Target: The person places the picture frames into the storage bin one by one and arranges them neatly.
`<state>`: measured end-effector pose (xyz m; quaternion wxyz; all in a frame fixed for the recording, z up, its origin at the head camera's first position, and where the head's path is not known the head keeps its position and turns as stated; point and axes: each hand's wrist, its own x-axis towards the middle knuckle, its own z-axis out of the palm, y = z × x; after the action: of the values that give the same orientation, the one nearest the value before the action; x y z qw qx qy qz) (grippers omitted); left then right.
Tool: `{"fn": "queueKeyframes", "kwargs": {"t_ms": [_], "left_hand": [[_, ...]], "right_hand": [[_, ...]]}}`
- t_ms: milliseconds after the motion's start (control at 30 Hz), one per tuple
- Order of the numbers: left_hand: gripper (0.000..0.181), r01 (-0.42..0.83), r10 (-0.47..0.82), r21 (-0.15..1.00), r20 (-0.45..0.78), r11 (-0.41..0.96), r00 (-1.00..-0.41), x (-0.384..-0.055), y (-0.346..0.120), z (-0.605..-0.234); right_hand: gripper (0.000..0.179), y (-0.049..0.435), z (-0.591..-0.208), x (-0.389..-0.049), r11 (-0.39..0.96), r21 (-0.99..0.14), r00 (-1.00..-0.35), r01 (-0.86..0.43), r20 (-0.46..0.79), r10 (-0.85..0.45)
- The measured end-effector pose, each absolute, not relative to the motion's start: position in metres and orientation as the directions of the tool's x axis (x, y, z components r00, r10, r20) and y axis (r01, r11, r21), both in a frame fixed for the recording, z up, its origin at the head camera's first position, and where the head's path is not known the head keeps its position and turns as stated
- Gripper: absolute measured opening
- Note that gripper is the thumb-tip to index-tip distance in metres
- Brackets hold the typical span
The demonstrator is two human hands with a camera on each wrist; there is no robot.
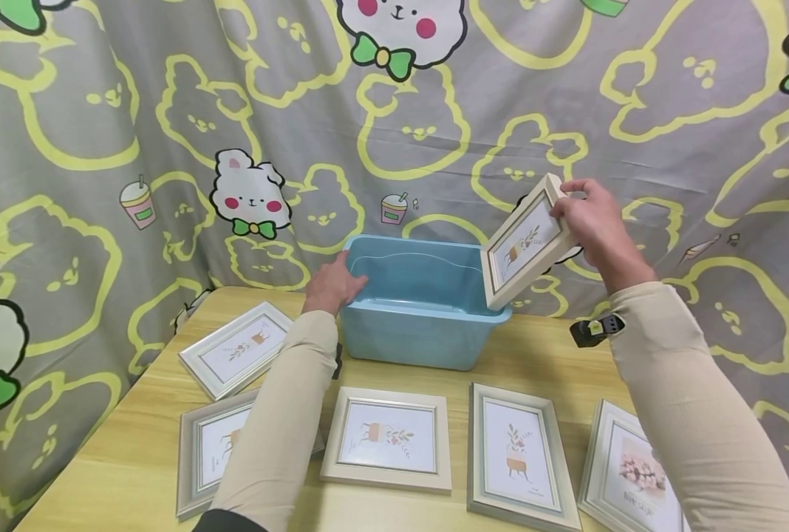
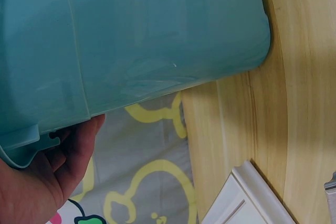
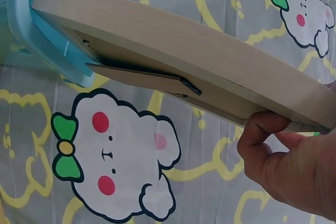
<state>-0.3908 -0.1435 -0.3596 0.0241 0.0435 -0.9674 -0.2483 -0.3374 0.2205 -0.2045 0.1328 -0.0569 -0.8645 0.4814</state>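
My right hand (image 1: 592, 222) grips a cream picture frame (image 1: 524, 244) by its upper end, tilted over the right end of a blue plastic bin (image 1: 421, 336). In the right wrist view the back of the frame shows, its stand flap (image 3: 142, 80) sticking out a little. The frame's lower corner overlaps the bin's rim. With my left hand (image 1: 331, 284) I hold the bin's left end. The left wrist view shows fingers (image 2: 79, 153) curled under the rim there. Inside the bin, the visible part of the floor is bare.
On the wooden table (image 1: 111, 451) lie several more picture frames: one at left (image 1: 241, 349), one partly under my left sleeve (image 1: 211, 451), one in front of the bin (image 1: 386, 440), one right of it (image 1: 521, 454), one far right (image 1: 634, 473). A patterned curtain (image 1: 315, 125) hangs behind.
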Motion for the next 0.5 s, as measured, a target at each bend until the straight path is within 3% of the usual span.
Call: {"fn": "queueKeyframes", "kwargs": {"t_ms": [500], "left_hand": [[0.079, -0.073, -0.096, 0.469, 0.027, 0.88, -0.995, -0.39, -0.143, -0.358]], "right_hand": [[0.048, 0.222, -0.217, -0.344, 0.51, -0.859, -0.963, -0.032, 0.164, 0.216]]}}
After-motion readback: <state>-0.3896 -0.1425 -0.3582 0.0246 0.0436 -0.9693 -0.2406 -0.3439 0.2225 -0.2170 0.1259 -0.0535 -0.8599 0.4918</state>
